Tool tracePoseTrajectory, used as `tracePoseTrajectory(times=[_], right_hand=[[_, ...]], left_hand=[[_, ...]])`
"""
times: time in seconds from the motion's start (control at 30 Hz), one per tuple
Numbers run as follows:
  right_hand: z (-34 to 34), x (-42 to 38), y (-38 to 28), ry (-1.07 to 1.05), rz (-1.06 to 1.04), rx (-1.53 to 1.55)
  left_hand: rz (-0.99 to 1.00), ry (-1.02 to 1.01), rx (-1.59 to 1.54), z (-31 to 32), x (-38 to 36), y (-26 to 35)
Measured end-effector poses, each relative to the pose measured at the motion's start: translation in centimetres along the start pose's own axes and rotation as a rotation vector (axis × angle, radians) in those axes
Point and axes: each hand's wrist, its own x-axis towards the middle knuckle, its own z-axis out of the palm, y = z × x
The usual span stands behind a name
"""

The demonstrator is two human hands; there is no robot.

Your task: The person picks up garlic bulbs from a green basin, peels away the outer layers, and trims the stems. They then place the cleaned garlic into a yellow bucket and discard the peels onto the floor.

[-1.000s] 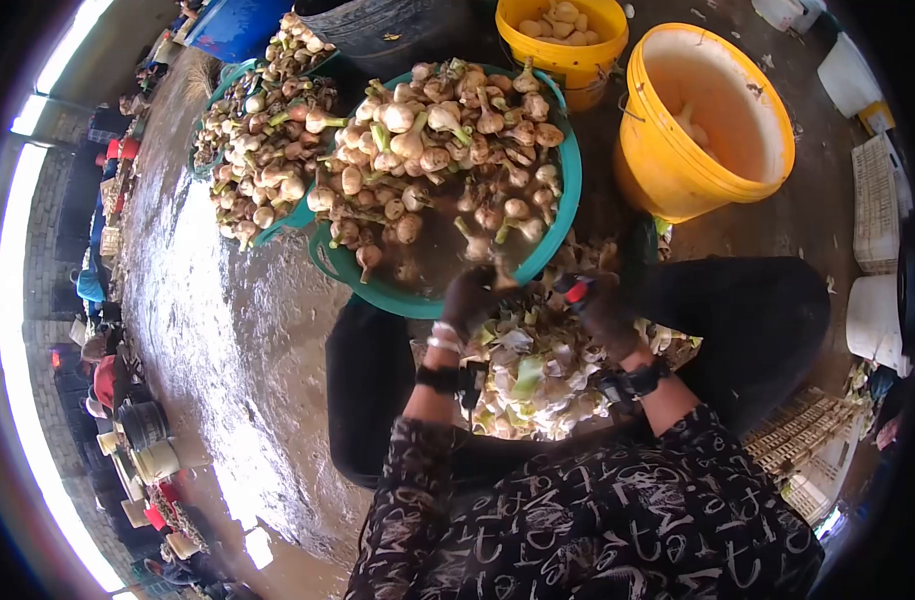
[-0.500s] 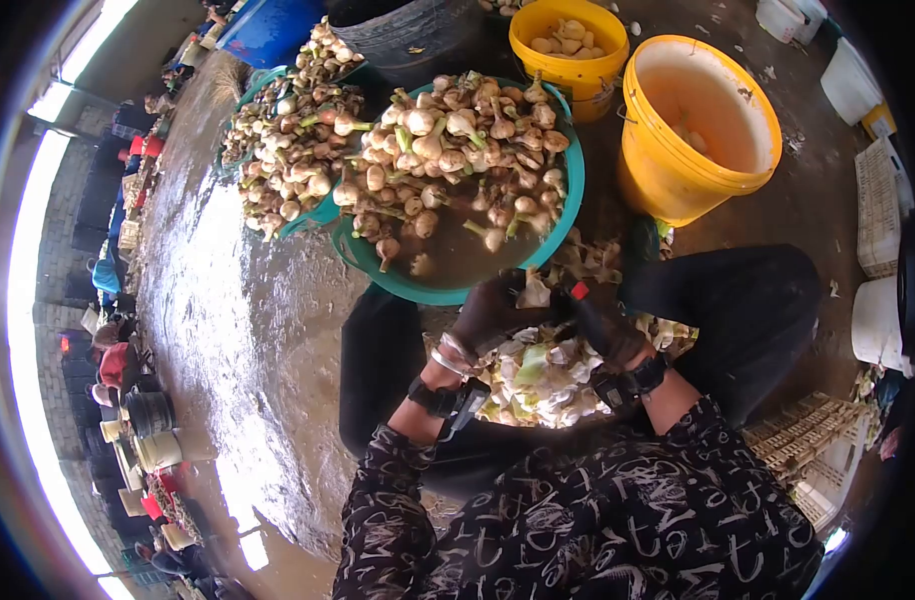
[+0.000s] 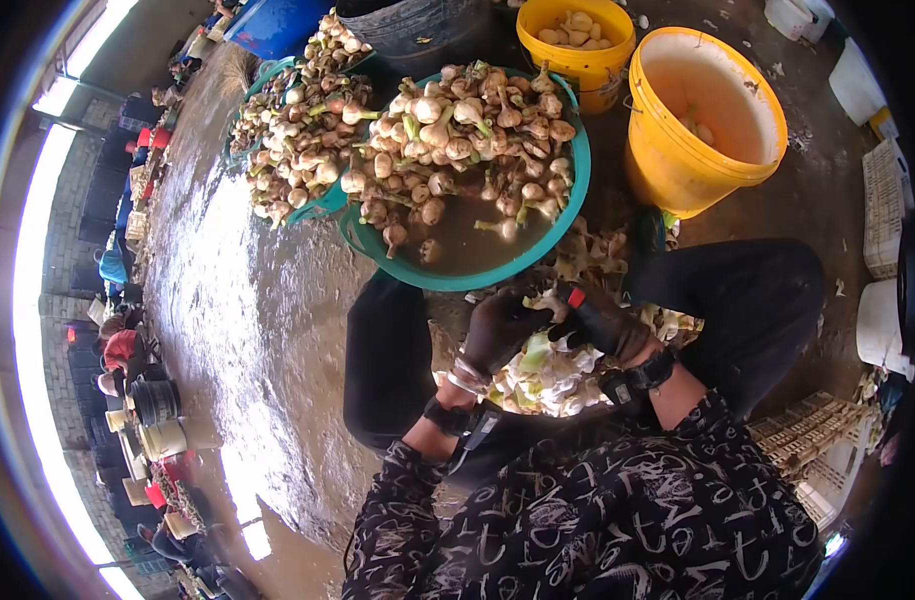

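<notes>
My left hand (image 3: 506, 328), dark-gloved, is closed around one side of a garlic bulb (image 3: 550, 303) in front of my lap. Against the bulb's other side presses my right hand (image 3: 610, 324), also gloved and closed, with a small red patch at its fingertips; what that patch belongs to is not clear. Both hands partly cover the bulb. Just below them lies a heap of garlic peelings (image 3: 548, 375) between my legs. Beyond my hands stands a teal tub (image 3: 581, 190) holding brownish water and a pile of unpeeled garlic bulbs (image 3: 458, 125).
An orange-yellow bucket (image 3: 668, 185) with pale cloves inside stands at the right. Behind it is a yellow bucket (image 3: 578, 75) of peeled garlic. A second garlic pile (image 3: 303, 150) sits left of the tub. Crates (image 3: 808, 435) stand at right; people sit along the far left wall.
Both hands have shifted slightly, with the left turned and its fingers closer to the right hand. The bulb between them sits a little lower and further right. The camera view has moved slightly.
</notes>
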Motion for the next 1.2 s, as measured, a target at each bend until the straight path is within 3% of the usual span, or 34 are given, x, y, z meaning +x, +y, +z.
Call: tracePoseTrajectory(times=[0.07,0.13,0.17,0.27,0.33,0.4,0.43,0.47,0.5,0.53,0.57,0.6,0.67,0.73,0.8,0.87,0.9,0.93,1.0,1.03,1.13,1.17,1.2], right_hand=[[0.1,0.3,0.7,0.006,-0.129,-0.033],[0.1,0.5,0.9,-0.009,-0.183,0.075],[0.0,0.6,1.0,-0.022,-0.239,0.187],[-1.9,3.4,4.9,0.117,-0.102,-0.091],[-1.1,2.1,2.9,0.115,-0.148,-0.157],[-0.2,1.0,1.3,0.116,-0.193,-0.221],[0.1,0.8,0.9,0.015,-0.302,-0.092],[0.3,0.8,0.6,-0.087,-0.407,0.035],[0.3,1.0,1.0,-0.089,-0.403,0.033],[0.3,1.4,1.5,0.023,-0.576,-0.215],[0.4,1.7,1.9,0.138,-0.745,-0.463],[0.7,1.1,1.4,0.137,-0.744,-0.463],[1.7,-0.4,-0.3,0.251,-0.936,-1.312],[0.8,1.2,2.1,0.259,-0.857,-1.288],[-1.2,3.9,5.7,0.219,-0.590,-0.481],[-1.9,4.3,6.4,0.168,-0.473,-0.338],[-2.1,4.4,6.5,0.114,-0.358,-0.196],[-1.0,3.7,5.4,0.115,-0.355,-0.194],[2.1,1.0,1.1,0.273,-0.824,-0.645],[1.8,0.5,0.5,0.205,-0.797,-0.966],[2.2,0.2,0.2,0.261,-0.820,-1.188],[2.0,1.1,1.3,0.260,-0.819,-1.186],[1.7,2.8,3.2,0.292,-0.785,-0.776]], left_hand=[[-0.003,0.021,-0.021,0.6,-0.2,-0.8],[0.305,0.204,0.198,1.2,-0.8,0.6],[0.302,0.207,0.194,1.3,-0.8,0.2],[0.284,0.117,0.732,1.5,-0.8,-1.8],[0.277,0.148,0.542,1.3,-0.7,-2.2],[-0.372,0.077,-0.393,1.0,-0.7,-2.0],[-0.412,0.038,-0.650,0.4,-0.9,-2.2],[-0.411,0.038,-0.655,0.2,-1.0,-2.6],[-0.126,0.038,-0.176,0.0,-1.2,-3.2],[0.160,0.038,0.303,-0.1,-1.3,-3.7],[-0.094,0.053,-0.224,-0.1,-1.6,-4.2],[-0.095,0.053,-0.225,-0.3,-1.5,-3.9],[-0.387,0.054,-0.713,-0.7,-1.1,-2.9],[-0.372,0.095,-0.740,-0.3,-1.1,-2.3],[-0.355,0.135,-0.765,-0.2,-1.0,-2.4],[-0.212,0.087,-0.775,0.0,-1.5,-3.5],[-0.319,0.096,-0.761,-0.1,-1.8,-2.9],[-0.323,0.096,-0.761,-0.2,-1.9,-2.2],[-0.381,0.146,-0.688,-0.3,-1.7,-1.4],[-0.388,0.153,-0.688,-0.4,-1.6,-1.7],[-0.393,0.124,-0.612,-0.9,-1.5,-1.8],[-0.396,0.125,-0.611,-0.8,-1.5,-1.8],[-0.290,0.131,-0.466,-0.6,-1.6,-1.8]])
